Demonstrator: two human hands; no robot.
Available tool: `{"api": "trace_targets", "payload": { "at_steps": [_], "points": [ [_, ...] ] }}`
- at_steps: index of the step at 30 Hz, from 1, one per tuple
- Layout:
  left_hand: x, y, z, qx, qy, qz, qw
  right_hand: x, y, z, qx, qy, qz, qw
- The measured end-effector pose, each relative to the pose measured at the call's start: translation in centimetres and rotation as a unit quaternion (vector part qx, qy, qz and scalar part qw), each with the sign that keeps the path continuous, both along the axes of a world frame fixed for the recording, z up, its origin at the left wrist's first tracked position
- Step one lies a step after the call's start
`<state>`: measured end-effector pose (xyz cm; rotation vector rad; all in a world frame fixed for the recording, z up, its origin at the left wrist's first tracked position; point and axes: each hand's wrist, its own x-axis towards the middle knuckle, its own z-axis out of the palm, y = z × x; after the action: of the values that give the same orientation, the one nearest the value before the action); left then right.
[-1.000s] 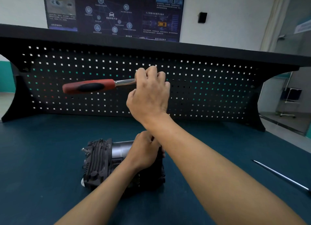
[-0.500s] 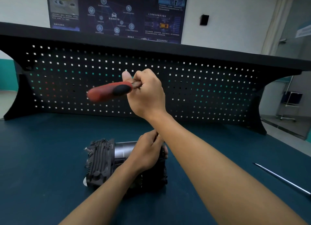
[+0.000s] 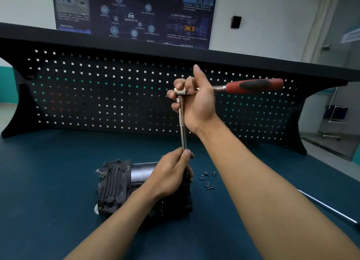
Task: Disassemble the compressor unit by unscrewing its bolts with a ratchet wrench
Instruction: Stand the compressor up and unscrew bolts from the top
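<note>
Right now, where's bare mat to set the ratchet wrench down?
Widest bare patch: mat left of the compressor, up to the pegboard. Also the strip between compressor and pegboard. Crowded: loose bolts just right of the compressor, thin metal rod further right. Left hand and right hand both grip the ratchet wrench.

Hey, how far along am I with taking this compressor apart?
Done: a few loose bolts lie on the table beside the compressor. In hand: your right hand grips the ratchet wrench at its head, and your left hand holds its long shaft over the compressor's right end. Left: the compressor looks still in one piece; any remaining bolts are hidden under your hand.
</note>
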<state>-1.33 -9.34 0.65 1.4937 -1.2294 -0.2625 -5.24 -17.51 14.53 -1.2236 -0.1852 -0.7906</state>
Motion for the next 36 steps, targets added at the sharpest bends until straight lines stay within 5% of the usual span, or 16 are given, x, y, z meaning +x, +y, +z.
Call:
{"api": "trace_targets", "payload": {
  "at_steps": [11, 17, 26, 28, 31, 36],
  "points": [
    [0.3, 0.0, 0.4, 0.004, 0.019, -0.020, 1.000, -1.2, -1.6, 0.0, 0.089, -0.020, 0.063, 0.994],
    [0.1, -0.2, 0.4, 0.014, -0.014, 0.010, 1.000, -0.8, -0.7, 0.0, -0.008, -0.014, -0.122, 0.992],
    [-0.1, -0.3, 0.4, 0.016, -0.020, 0.036, 0.999, 0.2, -0.2, -1.0, -0.204, -0.043, -0.315, 0.926],
    [-0.2, -0.2, 0.5, 0.014, -0.027, 0.041, 0.999, 0.4, -0.1, -1.4, -0.254, -0.037, -0.374, 0.891],
    [-0.4, -0.1, 0.6, 0.013, -0.043, 0.051, 0.998, 0.6, 0.3, -1.9, -0.363, 0.002, -0.508, 0.782],
    [-0.4, -0.1, 0.6, 0.016, -0.041, 0.053, 0.998, 1.0, 1.3, -2.1, -0.486, 0.077, -0.575, 0.654]
  ]
}}
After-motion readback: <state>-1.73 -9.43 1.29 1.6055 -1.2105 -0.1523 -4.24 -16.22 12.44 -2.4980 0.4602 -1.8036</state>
